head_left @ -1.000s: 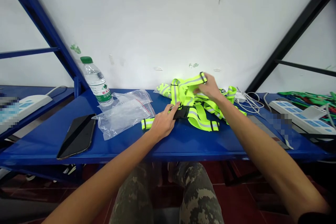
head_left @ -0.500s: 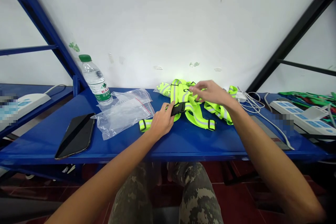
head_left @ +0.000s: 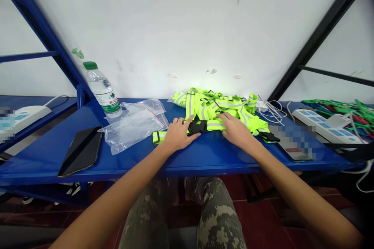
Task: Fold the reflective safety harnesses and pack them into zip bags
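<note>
neon reflective vest (head_left: 216, 109) on a blue steel shelf (head_left: 204, 155)
our left hand (head_left: 178, 135) touches its black plastic buckle (head_left: 197, 127); our right hand (head_left: 236, 130) rests on the vest just beside it

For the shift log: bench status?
Left hand beside black buckle, right hand flat on reflective vest. Vest bunched on blue shelf. Plastic bag left, cables right.

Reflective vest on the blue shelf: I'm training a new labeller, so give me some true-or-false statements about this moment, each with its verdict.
The left hand touches the vest's black plastic buckle. True.
The right hand grips the water bottle. False: it lies on the reflective vest, and the bottle stands apart, far to the left.
The clear plastic bag lies left of the vest. True.
The black phone stands upright. False: it lies flat on the blue shelf.
</note>
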`<state>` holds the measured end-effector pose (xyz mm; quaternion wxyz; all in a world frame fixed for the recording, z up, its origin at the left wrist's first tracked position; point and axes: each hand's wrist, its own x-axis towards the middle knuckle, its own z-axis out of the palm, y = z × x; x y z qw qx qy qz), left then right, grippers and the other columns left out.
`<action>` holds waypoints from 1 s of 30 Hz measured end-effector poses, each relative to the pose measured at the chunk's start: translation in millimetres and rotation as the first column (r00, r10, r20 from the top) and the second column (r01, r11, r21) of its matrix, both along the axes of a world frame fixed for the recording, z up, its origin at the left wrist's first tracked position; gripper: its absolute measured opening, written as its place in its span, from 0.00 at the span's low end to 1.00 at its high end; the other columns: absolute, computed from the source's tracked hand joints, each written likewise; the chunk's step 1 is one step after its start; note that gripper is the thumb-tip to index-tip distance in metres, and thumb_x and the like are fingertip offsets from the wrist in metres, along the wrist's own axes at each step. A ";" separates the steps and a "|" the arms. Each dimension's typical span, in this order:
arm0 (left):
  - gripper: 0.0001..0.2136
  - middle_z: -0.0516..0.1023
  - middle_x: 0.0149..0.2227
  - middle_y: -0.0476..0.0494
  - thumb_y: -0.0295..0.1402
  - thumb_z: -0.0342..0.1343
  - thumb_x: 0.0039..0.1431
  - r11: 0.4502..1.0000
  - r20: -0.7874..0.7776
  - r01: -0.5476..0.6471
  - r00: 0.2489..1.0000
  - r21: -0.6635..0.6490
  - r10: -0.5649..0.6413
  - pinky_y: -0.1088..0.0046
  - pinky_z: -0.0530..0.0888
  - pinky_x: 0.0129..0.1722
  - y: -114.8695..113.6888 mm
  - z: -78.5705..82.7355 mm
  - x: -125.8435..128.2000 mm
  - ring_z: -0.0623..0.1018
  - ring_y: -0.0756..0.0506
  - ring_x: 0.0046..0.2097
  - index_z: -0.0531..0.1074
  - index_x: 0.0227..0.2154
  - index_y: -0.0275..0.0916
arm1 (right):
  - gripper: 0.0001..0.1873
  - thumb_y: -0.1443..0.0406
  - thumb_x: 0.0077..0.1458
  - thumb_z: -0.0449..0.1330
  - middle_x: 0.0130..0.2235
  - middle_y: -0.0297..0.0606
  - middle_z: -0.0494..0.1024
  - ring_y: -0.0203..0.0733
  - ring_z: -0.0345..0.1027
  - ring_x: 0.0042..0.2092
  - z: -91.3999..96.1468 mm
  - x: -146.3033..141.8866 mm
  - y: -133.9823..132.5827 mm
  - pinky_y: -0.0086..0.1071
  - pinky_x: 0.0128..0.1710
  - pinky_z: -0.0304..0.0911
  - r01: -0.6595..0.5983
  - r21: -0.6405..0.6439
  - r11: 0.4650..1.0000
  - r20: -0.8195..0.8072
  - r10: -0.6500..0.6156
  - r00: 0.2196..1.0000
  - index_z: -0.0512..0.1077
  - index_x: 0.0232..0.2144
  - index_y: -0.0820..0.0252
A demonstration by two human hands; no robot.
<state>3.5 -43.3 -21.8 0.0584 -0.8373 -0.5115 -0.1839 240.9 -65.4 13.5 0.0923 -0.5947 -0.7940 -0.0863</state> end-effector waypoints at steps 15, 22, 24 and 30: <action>0.48 0.77 0.49 0.29 0.66 0.56 0.42 0.965 0.019 -0.001 1.000 -0.262 0.006 0.58 0.72 0.44 5.5 34.7 -3.2 0.76 0.28 0.50 0.59 0.62 0.40 | 0.44 0.49 0.50 0.64 0.59 0.60 0.67 0.67 0.61 0.60 3.3 -0.1 -26.4 0.54 0.54 0.62 -0.016 -0.079 0.997 -0.035 0.014 0.999 0.58 0.62 0.67; 0.55 0.75 0.53 0.34 0.32 0.64 0.39 0.823 -0.058 0.166 0.970 -0.543 -0.234 0.72 0.73 0.38 14.5 101.0 -4.0 0.79 0.40 0.43 0.37 0.68 0.35 | 0.32 0.57 0.60 0.56 0.67 0.55 0.54 0.58 0.50 0.67 17.3 -49.7 -9.3 0.51 0.61 0.57 -0.252 0.112 0.961 -0.125 0.265 0.956 0.58 0.63 0.63; 0.52 0.75 0.52 0.34 0.27 0.59 0.41 0.845 -0.050 0.183 0.970 -0.502 -0.240 0.72 0.72 0.36 12.6 118.1 -8.0 0.79 0.42 0.40 0.36 0.69 0.36 | 0.23 0.64 0.61 0.51 0.67 0.54 0.56 0.59 0.53 0.66 16.0 -48.1 -0.5 0.51 0.60 0.58 -0.212 0.119 0.970 -0.095 0.224 0.970 0.65 0.58 0.62; 0.42 0.67 0.57 0.34 0.27 0.53 0.45 0.913 0.231 0.377 0.913 -0.159 -0.336 0.66 0.73 0.46 6.0 149.2 -1.0 0.73 0.41 0.50 0.49 0.66 0.40 | 0.48 0.55 0.50 0.62 0.69 0.50 0.51 0.64 0.38 0.70 41.8 -60.4 -16.0 0.59 0.62 0.50 -0.259 0.221 0.940 -0.232 0.309 0.922 0.48 0.68 0.60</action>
